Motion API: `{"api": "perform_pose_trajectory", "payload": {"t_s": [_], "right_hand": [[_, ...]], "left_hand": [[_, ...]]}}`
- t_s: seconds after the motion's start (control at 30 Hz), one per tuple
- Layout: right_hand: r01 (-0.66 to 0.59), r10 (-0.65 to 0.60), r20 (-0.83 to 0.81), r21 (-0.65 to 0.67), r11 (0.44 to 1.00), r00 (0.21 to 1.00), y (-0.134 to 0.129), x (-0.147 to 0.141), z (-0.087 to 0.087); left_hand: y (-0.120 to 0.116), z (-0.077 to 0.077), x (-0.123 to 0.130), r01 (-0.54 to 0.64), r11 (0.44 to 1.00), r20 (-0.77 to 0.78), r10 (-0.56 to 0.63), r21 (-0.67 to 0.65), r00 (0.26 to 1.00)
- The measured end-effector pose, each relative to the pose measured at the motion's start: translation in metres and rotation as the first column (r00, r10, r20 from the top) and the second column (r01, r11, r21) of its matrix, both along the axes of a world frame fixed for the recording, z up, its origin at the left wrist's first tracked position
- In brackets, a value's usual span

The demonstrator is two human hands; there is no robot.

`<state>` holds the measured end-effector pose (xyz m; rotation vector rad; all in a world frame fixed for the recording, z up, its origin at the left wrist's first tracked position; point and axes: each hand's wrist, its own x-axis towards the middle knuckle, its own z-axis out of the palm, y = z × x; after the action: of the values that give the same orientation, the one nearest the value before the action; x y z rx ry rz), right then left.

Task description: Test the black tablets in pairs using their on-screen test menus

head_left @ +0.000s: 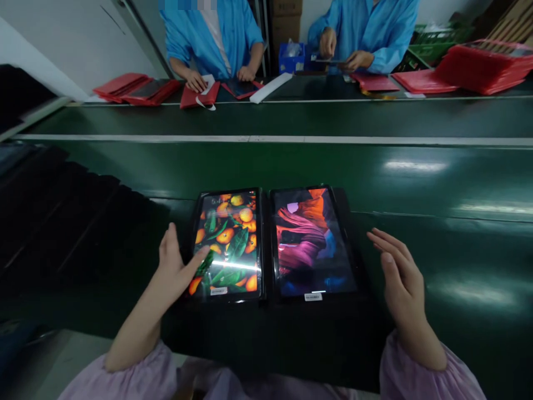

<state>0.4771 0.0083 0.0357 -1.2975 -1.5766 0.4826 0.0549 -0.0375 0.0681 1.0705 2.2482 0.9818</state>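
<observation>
Two lit tablets lie side by side in front of me on dark trays or cases. The left tablet [227, 244] shows oranges and green leaves, with a small white label at its lower edge. On the right tablet [312, 241] is a pink, orange and dark pattern, and it too has a white label below. My left hand [179, 261] is open at the left tablet's side, its thumb over the lower left of the screen. To the right of the other tablet, my right hand [400, 272] is held apart from it, fingers extended and holding nothing.
Dark stacked cases [83, 211] stand at the left. A green conveyor belt [291, 161] with a pale strip runs across. Beyond it, two people in blue coats handle red sleeves [200, 94] and a tablet-like panel. More red sleeves [485, 69] are piled at the far right.
</observation>
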Motion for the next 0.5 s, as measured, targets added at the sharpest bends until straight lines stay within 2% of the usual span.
{"api": "perform_pose_trajectory", "payload": {"t_s": [0.07,0.13,0.27,0.3,0.37,0.43,0.5], "right_hand": [[-0.035,0.021,-0.136,-0.105,0.994,0.991,0.0,-0.003,-0.008],[-0.115,0.058,-0.233,-0.24,0.964,0.971,-0.001,-0.008,-0.016],[-0.245,0.1,-0.298,-0.501,0.83,0.949,-0.01,-0.014,-0.026],[-0.267,0.105,-0.316,-0.526,0.808,0.943,-0.013,-0.015,-0.027],[-0.3,0.12,-0.35,-0.525,0.797,0.929,-0.014,-0.014,-0.029],[-0.305,0.139,-0.343,-0.495,0.814,0.929,-0.013,-0.011,-0.031],[-0.266,0.155,-0.265,-0.457,0.849,0.952,-0.008,-0.007,-0.031]], "left_hand": [[0.006,0.001,-0.007,-0.122,0.992,0.155,0.115,0.041,0.981],[0.004,-0.001,-0.016,-0.219,0.974,0.33,0.187,0.064,0.925],[-0.012,-0.007,-0.02,-0.252,0.966,0.651,0.156,0.056,0.743],[-0.017,-0.008,-0.018,-0.241,0.969,0.706,0.134,0.053,0.696],[-0.025,-0.008,-0.011,-0.215,0.974,0.77,0.079,0.077,0.633],[-0.028,-0.01,-0.005,-0.191,0.975,0.798,0.023,0.116,0.603],[-0.029,-0.013,-0.006,-0.164,0.973,0.797,-0.03,0.161,0.603]]}}
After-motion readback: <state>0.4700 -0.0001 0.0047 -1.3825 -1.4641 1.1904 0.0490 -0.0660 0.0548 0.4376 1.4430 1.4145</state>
